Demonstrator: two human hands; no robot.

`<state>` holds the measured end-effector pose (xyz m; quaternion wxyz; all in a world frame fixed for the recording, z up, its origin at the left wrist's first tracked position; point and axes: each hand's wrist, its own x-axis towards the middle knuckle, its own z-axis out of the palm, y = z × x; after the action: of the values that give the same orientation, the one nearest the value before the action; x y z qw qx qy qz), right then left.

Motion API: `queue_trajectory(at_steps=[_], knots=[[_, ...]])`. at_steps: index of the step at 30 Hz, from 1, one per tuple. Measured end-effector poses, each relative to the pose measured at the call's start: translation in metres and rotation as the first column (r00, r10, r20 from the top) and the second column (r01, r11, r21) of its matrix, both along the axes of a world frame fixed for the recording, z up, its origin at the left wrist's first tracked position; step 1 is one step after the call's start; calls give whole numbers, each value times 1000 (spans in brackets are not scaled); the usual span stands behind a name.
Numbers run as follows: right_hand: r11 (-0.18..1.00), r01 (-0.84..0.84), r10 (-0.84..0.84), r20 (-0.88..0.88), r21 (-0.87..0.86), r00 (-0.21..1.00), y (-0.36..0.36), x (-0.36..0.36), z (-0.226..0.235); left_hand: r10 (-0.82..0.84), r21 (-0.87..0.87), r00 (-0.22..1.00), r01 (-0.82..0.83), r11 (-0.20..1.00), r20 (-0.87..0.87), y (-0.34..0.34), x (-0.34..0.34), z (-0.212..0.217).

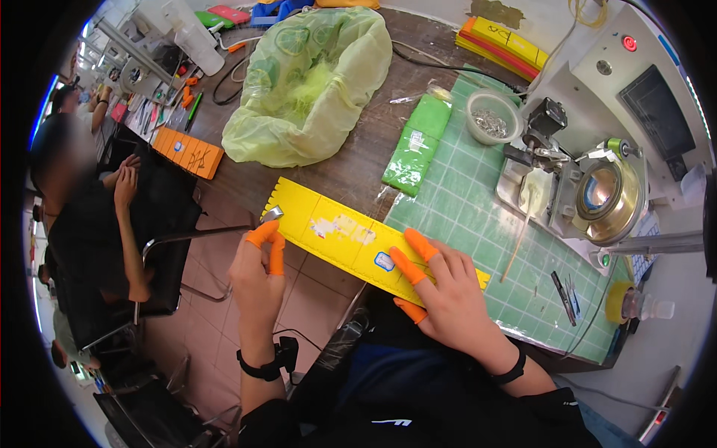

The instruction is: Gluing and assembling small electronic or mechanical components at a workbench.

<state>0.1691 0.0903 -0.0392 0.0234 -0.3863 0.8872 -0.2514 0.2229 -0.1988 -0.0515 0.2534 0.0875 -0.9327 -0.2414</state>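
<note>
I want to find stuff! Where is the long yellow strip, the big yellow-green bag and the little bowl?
Yellow strip (328,220), head view, on its flat middle.
Yellow-green bag (328,112), head view, on its right side.
Little bowl (476,131), head view, on its near rim.

A small assembly workshop, several people at shared benches.

A worn wooden table (358,160) carries a green cutting mat (478,201), a benchtop press machine (605,127) with a red button (629,43) and a dark screen (657,112), a bowl of small metal parts (493,116), stacked yellow and orange strips (504,45), a yellow bag (314,82) of scrap, tweezers (562,287) and a tape roll (618,302). Further benches to the left hold pens and tools (183,93), and another person (89,216) sits on a metal chair (187,261) over a tiled floor (224,299). Both of the wearer's hands have orange finger cots (269,243), typical of light production work.
</note>
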Motion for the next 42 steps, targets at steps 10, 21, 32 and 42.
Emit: queue_trajectory(at_steps=[10,21,32,42], knots=[[1000,2,-1,30,-10,1000,3,3,1,-62,-173,997,68,983,41,3,0,-3],[998,-29,27,-55,-50,998,4,1,5,-45,-209,995,25,978,-92,-3,15,-17],[998,1,-8,-110,-66,994,6,18,-18,-92,-214,975,48,976,-201,-7,18,-32],[992,36,-65,-246,-121,967,10,23,-19,-71,-155,968,34,987,-239,-5,14,-40]])
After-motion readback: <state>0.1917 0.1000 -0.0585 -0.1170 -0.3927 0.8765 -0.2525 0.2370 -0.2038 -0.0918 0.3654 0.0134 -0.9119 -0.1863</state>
